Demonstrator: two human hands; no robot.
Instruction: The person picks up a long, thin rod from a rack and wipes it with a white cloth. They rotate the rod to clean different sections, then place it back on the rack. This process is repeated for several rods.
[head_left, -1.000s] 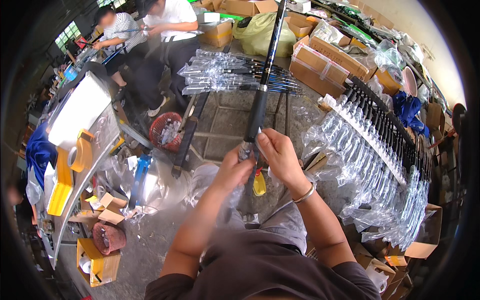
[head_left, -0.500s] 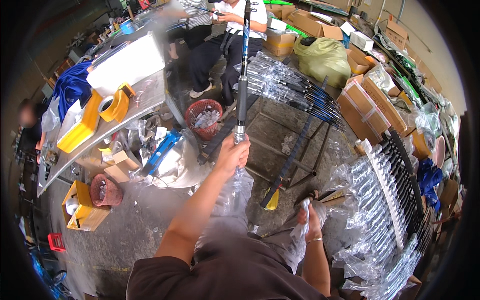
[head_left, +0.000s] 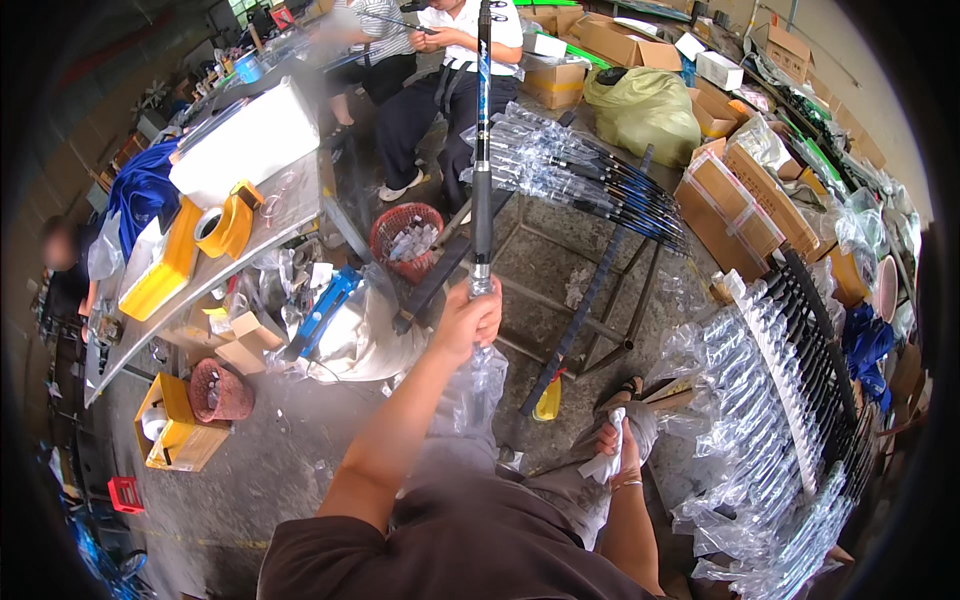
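Upright in front of me stands a dark fishing rod (head_left: 483, 215) with blue markings and a black foam grip. My left hand (head_left: 467, 318) is closed around its lower end. Clear plastic wrap (head_left: 473, 385) hangs below that hand, over my leg. Down by my right knee, my right hand (head_left: 622, 450) is closed on a crumpled white cloth (head_left: 606, 458). Ahead, a bundle of plastic-wrapped fishing rods (head_left: 590, 175) lies across a metal frame stand (head_left: 560, 300). Many more wrapped rods (head_left: 735, 420) are lined up to my right.
A workbench (head_left: 235, 245) at the left carries yellow tape and a white box (head_left: 245, 140). Red baskets (head_left: 405, 215) and a yellow carton (head_left: 180, 440) stand on the floor. Two people sit ahead, one's hands (head_left: 430, 40) on a thin rod. Cardboard boxes (head_left: 735, 215) and a green sack (head_left: 645, 115) crowd the right.
The rod stays upright in my left hand, which has barely moved. My right hand has shifted slightly, and the white cloth in it now hangs shorter and more bunched.
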